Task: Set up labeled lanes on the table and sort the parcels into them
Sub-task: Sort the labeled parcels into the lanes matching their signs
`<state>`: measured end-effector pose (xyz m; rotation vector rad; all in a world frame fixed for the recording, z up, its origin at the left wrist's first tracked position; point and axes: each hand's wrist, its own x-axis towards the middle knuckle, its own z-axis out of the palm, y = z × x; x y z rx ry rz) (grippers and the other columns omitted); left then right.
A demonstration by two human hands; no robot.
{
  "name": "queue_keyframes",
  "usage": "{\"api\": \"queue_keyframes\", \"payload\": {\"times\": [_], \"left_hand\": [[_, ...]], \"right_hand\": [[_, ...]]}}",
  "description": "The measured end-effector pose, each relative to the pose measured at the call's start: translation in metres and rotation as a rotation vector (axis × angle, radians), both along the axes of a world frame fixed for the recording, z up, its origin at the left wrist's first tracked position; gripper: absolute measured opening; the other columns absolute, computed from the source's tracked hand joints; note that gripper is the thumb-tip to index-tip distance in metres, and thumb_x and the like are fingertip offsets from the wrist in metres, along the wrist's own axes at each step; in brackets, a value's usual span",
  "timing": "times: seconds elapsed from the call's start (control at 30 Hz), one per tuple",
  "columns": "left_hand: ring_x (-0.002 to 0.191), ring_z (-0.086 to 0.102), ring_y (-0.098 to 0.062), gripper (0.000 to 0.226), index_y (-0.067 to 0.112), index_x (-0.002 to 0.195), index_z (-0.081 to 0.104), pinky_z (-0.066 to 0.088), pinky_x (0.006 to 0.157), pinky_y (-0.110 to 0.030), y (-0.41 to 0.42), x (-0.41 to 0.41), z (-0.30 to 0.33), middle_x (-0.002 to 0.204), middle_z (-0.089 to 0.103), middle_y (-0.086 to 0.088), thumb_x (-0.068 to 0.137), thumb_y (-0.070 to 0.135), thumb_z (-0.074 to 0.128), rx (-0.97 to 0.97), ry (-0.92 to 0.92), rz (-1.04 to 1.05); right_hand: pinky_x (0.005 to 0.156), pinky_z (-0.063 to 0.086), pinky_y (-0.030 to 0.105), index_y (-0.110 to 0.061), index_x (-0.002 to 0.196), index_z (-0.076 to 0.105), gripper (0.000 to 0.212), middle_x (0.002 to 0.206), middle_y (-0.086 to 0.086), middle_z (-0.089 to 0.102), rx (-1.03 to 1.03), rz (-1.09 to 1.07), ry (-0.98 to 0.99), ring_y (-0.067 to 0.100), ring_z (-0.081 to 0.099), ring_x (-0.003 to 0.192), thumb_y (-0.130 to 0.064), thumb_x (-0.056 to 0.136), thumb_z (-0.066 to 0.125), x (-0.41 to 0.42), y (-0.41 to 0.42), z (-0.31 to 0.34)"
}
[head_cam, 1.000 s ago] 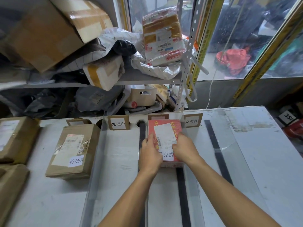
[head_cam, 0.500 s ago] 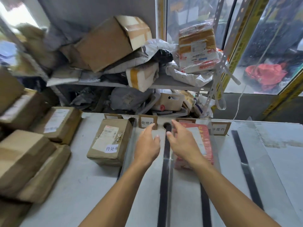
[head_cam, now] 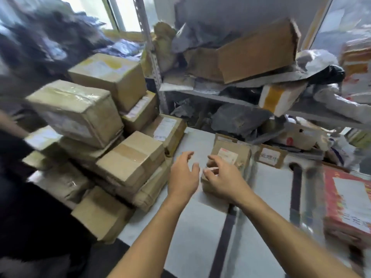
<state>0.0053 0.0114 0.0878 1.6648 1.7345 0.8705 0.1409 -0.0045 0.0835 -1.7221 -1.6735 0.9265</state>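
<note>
Motion blur over most of the view; edges soft, lane-card writing unreadable

Pale grey table top [head_cam: 192,247], cut off at bottom and right; bare stretch runs toward the camera between the box stack and the first black tape strip [head_cam: 224,245]. Second black tape strip [head_cam: 296,189] further right, each strip marking a lane edge

Stack of brown taped cardboard boxes [head_cam: 96,141] fills the table's left side, several layers high; lower boxes hidden behind upper ones, left part lost in blur and a dark shape. Grey metal shelf [head_cam: 210,95] behind the table, crammed with torn brown cardboard and grey and white bags; contents overlap, hard to separate

Red flat parcel with white label [head_cam: 349,205] in the right lane, cut by the frame edge. Small brown cardboard parcel with white label [head_cam: 230,155] in the left lane, near the far edge, its near half hidden by the right hand. Brown cardboard lane card with white label [head_cam: 270,156] stands just right of it; another card behind it, mostly hidden

Left hand [head_cam: 183,175] above the bare table, just left of the small parcel, fingers spread and loosely curved, holding nothing. Right hand [head_cam: 222,179] over the small parcel's near end, fingers bent, empty; contact with the box cannot be told
</note>
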Motion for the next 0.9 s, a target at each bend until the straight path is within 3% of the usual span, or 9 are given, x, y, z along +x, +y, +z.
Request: {"api": "queue_keyframes", "payload": {"times": [0.1,0.17,0.23,0.37,0.43,0.53,0.63,0.8,0.9], "left_hand": [[0.121,0.053,-0.015,0.037,0.021,0.133,0.056,0.038,0.093,-0.023,0.022,-0.069,-0.003,0.132,0.059,0.002,0.096,0.021,0.059,0.009,0.014,0.097],[0.121,0.049,-0.021,0.037,0.02,0.131,0.057,0.036,0.094,-0.028,0.038,-0.116,-0.003,0.131,0.058,-0.001,0.094,0.024,0.06,0.036,0.106,0.142],[0.127,0.044,-0.025,0.042,0.017,0.133,0.055,0.033,0.104,-0.034,0.056,-0.162,-0.004,0.137,0.053,-0.005,0.093,0.026,0.062,0.031,0.245,0.172],[0.143,0.028,-0.032,0.06,0.016,0.147,0.04,0.027,0.116,-0.043,0.086,-0.224,-0.014,0.155,0.035,-0.012,0.094,0.037,0.057,-0.166,0.384,0.125],[0.146,0.023,-0.032,0.065,0.017,0.15,0.035,0.025,0.117,-0.046,0.091,-0.235,-0.022,0.158,0.029,-0.012,0.094,0.043,0.055,-0.224,0.42,0.095],[0.14,0.031,-0.032,0.066,0.02,0.148,0.037,0.028,0.113,-0.047,0.092,-0.237,-0.031,0.153,0.037,-0.009,0.092,0.052,0.052,-0.202,0.522,0.08],[0.133,0.036,-0.03,0.065,0.025,0.145,0.039,0.031,0.107,-0.047,0.091,-0.23,-0.031,0.143,0.042,-0.005,0.089,0.056,0.054,-0.187,0.481,0.111],[0.134,0.03,-0.03,0.071,0.032,0.143,0.038,0.027,0.107,-0.05,0.08,-0.205,-0.024,0.145,0.036,-0.005,0.083,0.069,0.05,-0.143,0.466,0.095],[0.14,0.021,-0.031,0.092,0.039,0.145,0.03,0.022,0.111,-0.053,0.074,-0.185,-0.017,0.153,0.025,-0.008,0.068,0.09,0.037,-0.228,0.415,0.058]], "right_hand": [[0.072,0.047,0.02,-0.026,0.147,0.039,0.056,0.131,-0.003,0.061,-0.103,0.035,0.064,0.01,0.062,0.097,-0.042,0.096,0.056,-0.061,0.029,-0.011],[0.081,0.054,0.03,-0.026,0.147,0.037,0.058,0.131,-0.003,0.061,-0.197,0.039,0.137,0.014,0.063,0.105,-0.048,0.095,0.054,-0.1,0.046,-0.02],[0.093,0.054,0.041,-0.024,0.15,0.033,0.064,0.127,0.0,0.06,-0.308,0.03,0.241,0.017,0.063,0.109,-0.051,0.095,0.052,-0.138,0.061,-0.029],[0.1,0.051,0.044,-0.021,0.138,0.045,0.048,0.12,-0.007,0.06,-0.385,-0.08,0.441,0.016,0.059,0.109,-0.045,0.097,0.051,-0.196,0.08,-0.044],[0.101,0.05,0.044,-0.024,0.136,0.044,0.044,0.127,-0.004,0.061,-0.368,-0.156,0.457,0.018,0.059,0.112,-0.042,0.097,0.052,-0.213,0.085,-0.048],[0.102,0.048,0.049,-0.026,0.144,0.034,0.054,0.132,-0.001,0.058,-0.383,-0.227,0.472,0.025,0.058,0.116,-0.042,0.096,0.053,-0.225,0.087,-0.052],[0.102,0.048,0.052,-0.029,0.145,0.028,0.054,0.133,-0.004,0.056,-0.414,-0.261,0.594,0.023,0.057,0.117,-0.039,0.097,0.051,-0.228,0.086,-0.052],[0.092,0.054,0.042,-0.044,0.134,0.039,0.036,0.126,-0.012,0.062,-0.353,-0.301,0.72,0.014,0.062,0.11,-0.04,0.098,0.042,-0.208,0.075,-0.048],[0.091,0.052,0.035,-0.06,0.136,0.038,0.046,0.127,-0.021,0.062,-0.251,-0.283,0.679,0.006,0.06,0.114,-0.053,0.09,0.036,-0.182,0.072,-0.036]]}}
